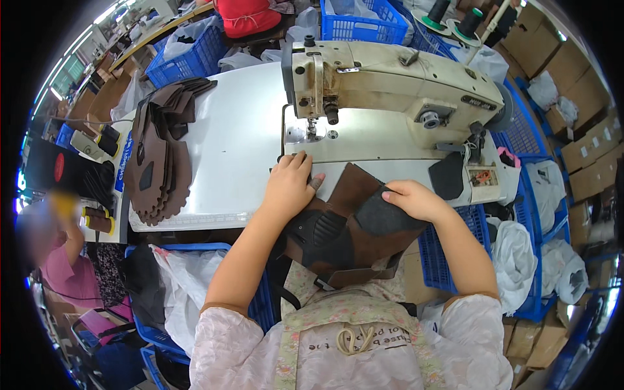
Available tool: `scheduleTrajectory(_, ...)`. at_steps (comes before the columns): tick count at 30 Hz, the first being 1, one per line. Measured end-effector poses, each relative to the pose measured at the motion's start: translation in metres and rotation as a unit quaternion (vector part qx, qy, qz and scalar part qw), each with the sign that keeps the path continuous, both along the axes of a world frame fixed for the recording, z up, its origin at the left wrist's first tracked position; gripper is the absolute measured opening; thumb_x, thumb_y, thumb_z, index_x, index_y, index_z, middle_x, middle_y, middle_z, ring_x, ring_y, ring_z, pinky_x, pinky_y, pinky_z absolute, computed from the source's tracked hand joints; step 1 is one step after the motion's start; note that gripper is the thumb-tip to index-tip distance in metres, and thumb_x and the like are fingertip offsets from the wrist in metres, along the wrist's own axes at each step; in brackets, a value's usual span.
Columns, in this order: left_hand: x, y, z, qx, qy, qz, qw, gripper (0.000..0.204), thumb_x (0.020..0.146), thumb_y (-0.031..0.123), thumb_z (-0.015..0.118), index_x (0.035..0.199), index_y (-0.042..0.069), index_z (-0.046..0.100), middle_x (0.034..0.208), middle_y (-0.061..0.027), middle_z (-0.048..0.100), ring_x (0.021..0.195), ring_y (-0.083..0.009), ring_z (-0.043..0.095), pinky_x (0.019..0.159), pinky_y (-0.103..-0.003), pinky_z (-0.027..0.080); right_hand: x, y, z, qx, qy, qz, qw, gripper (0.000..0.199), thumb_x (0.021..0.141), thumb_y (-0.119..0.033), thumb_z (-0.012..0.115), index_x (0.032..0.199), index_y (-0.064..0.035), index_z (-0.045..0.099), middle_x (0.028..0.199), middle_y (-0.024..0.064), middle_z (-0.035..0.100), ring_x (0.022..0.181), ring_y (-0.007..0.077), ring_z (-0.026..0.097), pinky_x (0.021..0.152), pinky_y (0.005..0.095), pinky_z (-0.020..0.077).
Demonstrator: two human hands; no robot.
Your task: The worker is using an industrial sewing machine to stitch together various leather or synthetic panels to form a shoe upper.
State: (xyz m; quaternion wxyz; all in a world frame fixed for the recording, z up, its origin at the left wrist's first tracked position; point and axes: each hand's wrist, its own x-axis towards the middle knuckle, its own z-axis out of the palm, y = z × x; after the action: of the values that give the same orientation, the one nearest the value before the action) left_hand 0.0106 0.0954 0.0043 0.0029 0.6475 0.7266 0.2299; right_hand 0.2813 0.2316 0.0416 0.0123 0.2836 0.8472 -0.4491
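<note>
My right hand (416, 200) pinches the edge of a brown leather piece with black patches (367, 227), thumb on top. The piece lies partly on the table's front edge and hangs over my lap; one black patch is ribbed. My left hand (292, 185) rests on the white table, palm down, with its fingers stretched forward and thumb apart. Its fingertips are just in front of the needle area of a cream sewing machine (390, 84), by a small dark part. I cannot tell whether they touch that part. The presser foot (313, 127) stands beyond them.
A stack of brown cut pieces (159, 156) lies on the table's left. A loose black piece (447, 175) is at its right. Blue crates (364, 27) with plastic bags stand around. Dark thread cones (469, 25) are behind the machine. Another person in pink (71, 273) sits at left.
</note>
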Motion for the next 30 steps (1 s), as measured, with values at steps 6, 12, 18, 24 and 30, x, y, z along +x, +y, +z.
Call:
scheduleTrajectory(6, -0.015, 0.032, -0.026, 0.045, 0.052, 0.015, 0.998, 0.06, 0.089, 0.045, 0.062, 0.127, -0.001, 0.057, 0.135, -0.0184, 0.055, 0.122, -0.0365, 0.05, 0.103, -0.048, 0.038, 0.0, 0.014, -0.016, -0.076, 0.007, -0.071, 0.995, 0.028, 0.099, -0.023, 0.057, 0.098, 0.0038, 0.063, 0.08, 0.0057, 0.064, 0.076, 0.0134, 0.053, 0.074, 0.0303, 0.0458)
scheduleTrajectory(12, -0.021, 0.036, -0.02, -0.016, 0.094, 0.151, 0.984, 0.067, 0.09, 0.05, 0.059, 0.132, -0.003, 0.054, 0.142, -0.0275, 0.048, 0.127, -0.0412, 0.047, 0.103, -0.048, 0.038, -0.016, 0.018, -0.018, -0.039, 0.028, -0.041, 0.998, 0.032, 0.098, -0.028, 0.056, 0.09, 0.0036, 0.059, 0.073, 0.0149, 0.057, 0.07, 0.0237, 0.053, 0.071, 0.0372, 0.0445)
scheduleTrajectory(18, 0.005, 0.02, -0.021, -0.04, 0.042, 0.116, 0.992, 0.065, 0.095, 0.045, 0.054, 0.135, -0.005, 0.051, 0.145, -0.0247, 0.046, 0.132, -0.0383, 0.044, 0.107, -0.048, 0.036, 0.009, 0.024, -0.016, -0.068, -0.018, -0.038, 0.997, 0.033, 0.097, -0.028, 0.057, 0.091, 0.0042, 0.059, 0.078, 0.0153, 0.059, 0.074, 0.0259, 0.056, 0.073, 0.0366, 0.0455)
scheduleTrajectory(24, 0.006, 0.013, -0.035, -0.035, 0.059, 0.095, 0.993, 0.068, 0.097, 0.043, 0.051, 0.144, -0.004, 0.04, 0.152, -0.0213, 0.039, 0.142, -0.0354, 0.034, 0.115, -0.048, 0.028, 0.001, -0.012, 0.041, 0.335, 0.038, -0.119, 0.934, 0.022, 0.09, -0.025, 0.065, 0.091, -0.003, 0.063, 0.087, 0.0119, 0.062, 0.082, 0.0308, 0.062, 0.074, 0.0378, 0.0486)
scheduleTrajectory(30, -0.008, 0.018, -0.036, -0.032, 0.062, 0.08, 0.994, 0.062, 0.098, 0.036, 0.052, 0.145, -0.004, 0.039, 0.152, -0.0213, 0.038, 0.142, -0.0353, 0.035, 0.116, -0.046, 0.029, -0.068, -0.033, 0.039, 0.137, 0.157, -0.067, 0.976, 0.028, 0.085, -0.013, 0.067, 0.11, -0.0082, 0.056, 0.102, 0.0157, 0.067, 0.094, 0.0392, 0.064, 0.08, 0.0445, 0.0495)
